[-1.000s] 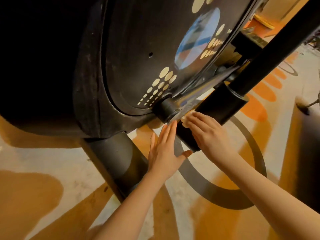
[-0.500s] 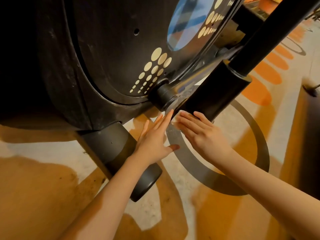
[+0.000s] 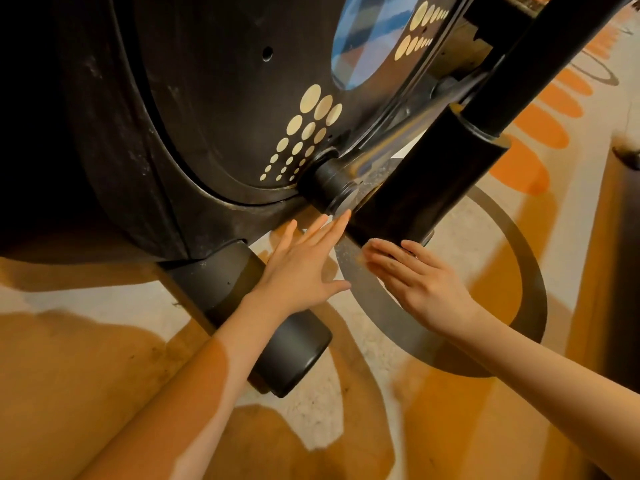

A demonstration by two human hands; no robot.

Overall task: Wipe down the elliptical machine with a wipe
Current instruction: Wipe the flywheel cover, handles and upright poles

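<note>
No text, brand, number or label can be read anywhere. The elliptical machine's black flywheel cover (image 3: 225, 98) carries only rows of cream dots (image 3: 304, 133) and a blue patterned oval (image 3: 363, 39), neither bearing letters.

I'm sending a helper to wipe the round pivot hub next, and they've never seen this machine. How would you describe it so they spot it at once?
Start at the big black flywheel cover with its cream dots. Follow the dots down to its lower edge, where a short black cylinder, the pivot hub, sticks out. Unlike the thick black tube beside it, it ends in a flat round cap, just above the left hand fingertips.
</note>
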